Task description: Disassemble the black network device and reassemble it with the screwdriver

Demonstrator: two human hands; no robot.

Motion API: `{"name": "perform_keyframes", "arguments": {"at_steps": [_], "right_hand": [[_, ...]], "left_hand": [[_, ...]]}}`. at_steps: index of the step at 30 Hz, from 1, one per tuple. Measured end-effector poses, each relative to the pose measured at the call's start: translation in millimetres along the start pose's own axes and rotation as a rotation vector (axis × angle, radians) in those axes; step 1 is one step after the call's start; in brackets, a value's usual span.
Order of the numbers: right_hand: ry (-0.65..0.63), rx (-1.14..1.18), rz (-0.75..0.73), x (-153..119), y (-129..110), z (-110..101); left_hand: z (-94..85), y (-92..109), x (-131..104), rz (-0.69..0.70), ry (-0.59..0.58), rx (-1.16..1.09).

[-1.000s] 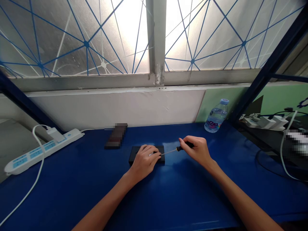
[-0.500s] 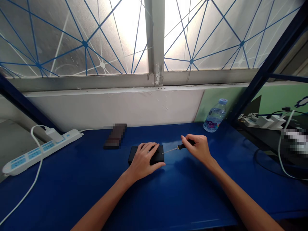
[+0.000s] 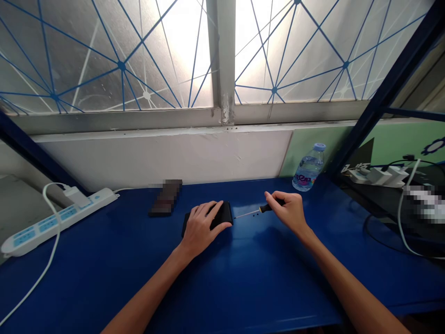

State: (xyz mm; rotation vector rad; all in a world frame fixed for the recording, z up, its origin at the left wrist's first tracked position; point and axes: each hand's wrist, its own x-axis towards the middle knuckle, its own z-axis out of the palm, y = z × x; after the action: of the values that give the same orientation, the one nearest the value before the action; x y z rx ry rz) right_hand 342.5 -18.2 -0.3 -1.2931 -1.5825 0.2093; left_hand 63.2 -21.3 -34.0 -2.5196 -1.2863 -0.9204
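A black box [image 3: 224,213] lies on the blue table [image 3: 222,287], turned at a slight angle. My left hand [image 3: 203,223] grips it from above, fingers over its far side and thumb along the near side, hiding much of it. My right hand [image 3: 288,208] is closed around the black handle of a screwdriver [image 3: 266,208], whose thin shaft points left. Just right of the box, the tip shows a tiny dark bit that may be a screw. A few small dark pieces [image 3: 256,215], perhaps screws, lie under the shaft.
A blurred dark flat object [image 3: 165,198] lies behind the box to the left. Along the left edge runs a white power strip [image 3: 59,220] with a plugged-in charger and cable. A water bottle [image 3: 308,168] stands at the back right, with more plugs [image 3: 378,176] beyond the frame post.
The screwdriver tip has come away from the box's right part and is now beside it. The box has turned slightly and shifted left with my left hand. Small dark pieces now show below the shaft.
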Motion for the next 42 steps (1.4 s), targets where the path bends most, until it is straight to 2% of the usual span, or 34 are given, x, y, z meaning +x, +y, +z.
{"name": "perform_keyframes", "arguments": {"at_steps": [11, 18, 21, 24, 29, 31, 33, 37, 42], "right_hand": [[0.030, 0.014, 0.001, -0.8, -2.1, 3.4], [-0.020, 0.000, 0.029, -1.2, -5.1, 3.1], [-0.132, 0.030, 0.037, 1.1, -3.0, 0.1], [-0.335, 0.112, 0.078, 5.2, 2.4, -5.7], [-0.717, 0.314, 0.288, 11.7, 16.4, -17.3], [-0.826, 0.394, 0.341, 12.8, 21.5, -19.3], [-0.866, 0.429, 0.375, 13.3, 25.2, -19.2], [-0.860, 0.410, 0.408, 14.1, 29.2, -16.4], [-0.854, 0.274, 0.345, 15.3, 31.0, -13.8]], "left_hand": [[-1.6, 0.5, 0.7, 0.000, 0.017, 0.003], [-2.8, 0.8, 0.8, 0.000, 0.005, 0.005], [-3.5, 0.2, 0.5, 0.003, -0.002, 0.007], [-2.9, -1.4, -0.1, 0.004, -0.011, 0.018], [1.1, -3.8, -2.2, 0.021, -0.044, 0.042], [2.5, -4.0, -3.1, 0.032, -0.064, 0.051], [3.5, -3.6, -3.7, 0.044, -0.080, 0.059], [4.2, -2.4, -3.7, 0.053, -0.093, 0.065], [3.7, -1.2, -3.3, 0.059, -0.109, 0.065]]}}
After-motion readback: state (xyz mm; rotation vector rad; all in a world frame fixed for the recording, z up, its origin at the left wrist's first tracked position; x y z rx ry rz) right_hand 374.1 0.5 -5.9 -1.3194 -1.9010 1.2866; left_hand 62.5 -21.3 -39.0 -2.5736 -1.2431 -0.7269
